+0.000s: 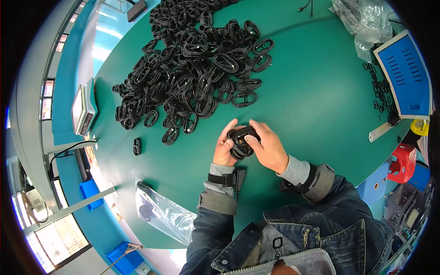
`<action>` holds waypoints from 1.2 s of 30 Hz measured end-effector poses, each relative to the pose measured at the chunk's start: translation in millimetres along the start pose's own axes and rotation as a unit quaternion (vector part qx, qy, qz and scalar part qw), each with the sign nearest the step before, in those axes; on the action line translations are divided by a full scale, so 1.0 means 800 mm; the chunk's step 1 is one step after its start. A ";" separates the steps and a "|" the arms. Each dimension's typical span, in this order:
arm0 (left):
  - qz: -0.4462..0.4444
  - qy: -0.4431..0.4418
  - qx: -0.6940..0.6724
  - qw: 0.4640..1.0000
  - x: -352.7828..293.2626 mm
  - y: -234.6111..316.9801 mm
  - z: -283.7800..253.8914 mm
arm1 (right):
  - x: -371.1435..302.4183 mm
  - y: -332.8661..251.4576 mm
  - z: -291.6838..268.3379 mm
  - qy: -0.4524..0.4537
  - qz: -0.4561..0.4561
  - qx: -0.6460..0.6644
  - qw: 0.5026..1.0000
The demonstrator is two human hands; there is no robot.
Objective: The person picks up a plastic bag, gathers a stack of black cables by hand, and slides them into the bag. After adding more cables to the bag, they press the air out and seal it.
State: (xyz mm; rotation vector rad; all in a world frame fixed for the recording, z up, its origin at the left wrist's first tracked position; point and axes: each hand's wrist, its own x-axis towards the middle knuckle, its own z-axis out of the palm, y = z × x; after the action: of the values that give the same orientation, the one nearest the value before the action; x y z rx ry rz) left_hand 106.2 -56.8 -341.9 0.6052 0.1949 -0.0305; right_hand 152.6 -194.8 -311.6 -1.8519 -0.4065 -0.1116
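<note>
Over the green table, both my hands are closed around a bundle of coiled black cables [241, 149]. My left hand [223, 149] grips the bundle from its left side, fingers and thumb wrapped around it. From the right, my right hand [271, 150] holds the same bundle, its thumb pressed on the top near a dark connector-like part. How many coils are in the bundle I cannot tell. Beyond my hands lies a large pile of black coiled cables [192, 75], with one single coil [137, 146] apart from it at the left.
A clear plastic bag [165, 214] lies at the table's near left edge. At the far right are crumpled plastic bags [366, 20], scattered small black rings [381, 94], a blue-and-white slotted box [403, 75] and a ruler [381, 131]. A red stool [402, 162] stands beyond the edge.
</note>
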 end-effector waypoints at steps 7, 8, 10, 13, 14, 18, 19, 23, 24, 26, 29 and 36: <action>0.031 0.065 0.071 0.995 -0.007 -0.003 -0.003 | 0.024 0.003 0.004 -0.085 0.137 -0.096 0.982; 0.034 0.077 0.070 0.994 -0.001 -0.003 -0.003 | 0.025 0.002 0.008 -0.080 0.109 -0.126 0.983; 0.040 0.104 0.069 0.991 0.004 0.002 0.001 | 0.025 -0.005 0.016 -0.071 0.052 -0.181 0.980; 0.063 0.110 0.152 0.980 -0.007 0.005 -0.015 | 0.025 -0.019 0.014 -0.115 0.025 -0.200 0.973; 0.073 0.110 0.193 0.972 -0.009 0.006 -0.013 | 0.024 -0.021 0.013 -0.134 0.011 -0.211 0.968; 0.112 0.151 0.198 0.962 -0.015 0.008 0.002 | 0.026 -0.017 0.023 -0.159 0.096 -0.200 0.962; 0.114 0.151 0.198 0.962 -0.015 0.009 0.006 | 0.026 -0.013 0.024 -0.159 0.095 -0.200 0.962; 0.137 0.193 0.168 0.957 -0.016 0.009 0.012 | 0.028 -0.002 0.022 -0.057 0.127 -0.088 0.986; 0.123 0.171 0.185 0.960 -0.017 0.010 0.008 | 0.027 -0.008 0.026 -0.104 0.098 -0.129 0.981; 0.096 0.126 0.220 0.963 -0.018 0.013 0.001 | 0.026 -0.019 0.029 -0.194 0.038 -0.210 0.957; 0.044 0.117 0.149 0.981 -0.028 0.019 -0.005 | 0.022 -0.028 0.024 -0.279 0.026 -0.212 0.936; -0.029 0.099 0.045 0.994 -0.041 0.025 -0.023 | 0.092 0.019 0.009 -0.136 -0.189 -0.318 0.919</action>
State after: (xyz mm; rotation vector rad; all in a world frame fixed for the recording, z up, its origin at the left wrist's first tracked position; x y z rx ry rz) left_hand 72.8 -31.2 -339.4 0.6932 0.4046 -0.0355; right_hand 225.1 -175.4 -307.1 -2.4172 -1.0175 -0.2750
